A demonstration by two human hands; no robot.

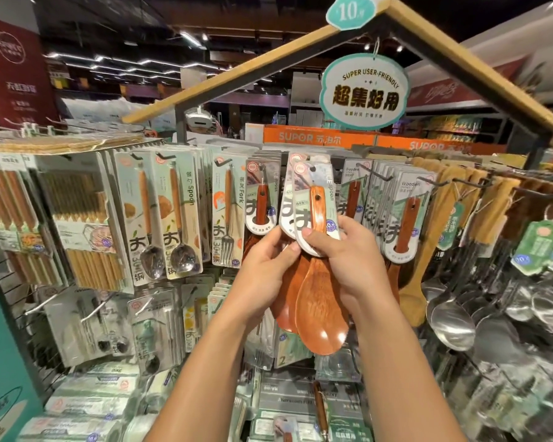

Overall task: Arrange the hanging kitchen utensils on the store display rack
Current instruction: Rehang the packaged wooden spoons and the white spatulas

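Reddish-brown wooden rice spoons (316,301) on white cards, glossy bowls down, held up before the display rack (377,177). We pinch the front card with our right hand (342,247), thumb curled on it; our left hand (265,263) grips the cards behind. Card reads "spoon"; neighbours read "Spoon", "Fork", "Wooden". Hanging sign (363,90): "SUPER USER-FRIENDLY"; orange banner (316,137): "SUPOR".

Bright, even store light falls from ceiling strips (134,63) well above the display rack (380,178) — shadows on it are soft. Steel ladles (450,323) at the rack's right end throw white glare. Wide-angle bending curves the rack's edges — packets below it and the far shop behind it are blurred.
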